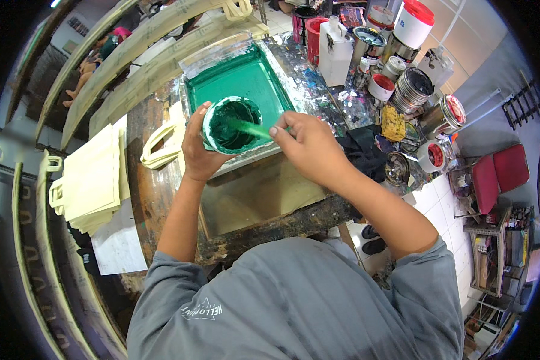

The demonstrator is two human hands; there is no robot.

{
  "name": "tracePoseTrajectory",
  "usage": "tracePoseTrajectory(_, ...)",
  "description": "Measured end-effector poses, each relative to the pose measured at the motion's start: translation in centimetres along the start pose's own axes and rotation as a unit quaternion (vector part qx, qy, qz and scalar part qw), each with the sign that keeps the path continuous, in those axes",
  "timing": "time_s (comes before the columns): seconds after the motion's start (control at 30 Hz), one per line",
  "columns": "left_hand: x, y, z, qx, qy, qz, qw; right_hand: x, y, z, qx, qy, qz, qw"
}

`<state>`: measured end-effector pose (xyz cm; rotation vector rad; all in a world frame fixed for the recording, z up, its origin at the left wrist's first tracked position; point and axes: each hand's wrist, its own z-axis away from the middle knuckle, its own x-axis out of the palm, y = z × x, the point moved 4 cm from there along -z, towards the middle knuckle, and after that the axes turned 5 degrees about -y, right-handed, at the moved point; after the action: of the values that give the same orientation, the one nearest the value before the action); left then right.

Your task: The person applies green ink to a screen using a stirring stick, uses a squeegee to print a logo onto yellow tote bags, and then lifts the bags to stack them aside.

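My left hand [199,144] is wrapped round the side of a round white tub [207,127], tilted so that its mouth faces me. Dark green ink [231,117] coats its inside. Between the fingers and thumb of my right hand [300,141] is a green stirring stick [255,128], its far end down in the tub and smeared by motion. Beneath the tub lies a screen printing frame [186,66], its mesh covered with green ink [240,75].
Cream tote bags [93,174] are stacked at the left, beside long curved racks [72,114]. Paint cans [414,84], a white jug [336,54] and a yellow sponge [393,123] crowd the table's right side. A dark cloth [363,153] lies near my right forearm. Farther right stands a red chair [486,180].
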<state>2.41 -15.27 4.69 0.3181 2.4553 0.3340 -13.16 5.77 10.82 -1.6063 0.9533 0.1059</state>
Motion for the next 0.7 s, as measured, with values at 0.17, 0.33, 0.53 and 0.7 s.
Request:
tracePoseTrajectory(0.17,-0.3,-0.2,0.4,-0.032,-0.034,0.026,0.999,-0.2,-4.3,-0.6,-0.191,-0.059,0.274,0.941)
tracePoseTrajectory(0.33,-1.1,0.2,0.6,-0.02,-0.056,0.016,0.998,-1.8,-6.6,-0.6,-0.177,-0.12,0.29,0.933)
tracePoseTrajectory(0.53,-0.8,0.0,0.8,-0.01,-0.067,0.04,0.997,-1.0,-6.2,-0.2,-0.201,-0.104,0.274,0.935)
tracePoseTrajectory(0.7,-1.4,0.2,-0.1,0.001,-0.062,0.048,0.997,-1.5,-6.7,0.3,-0.226,-0.076,0.261,0.935)
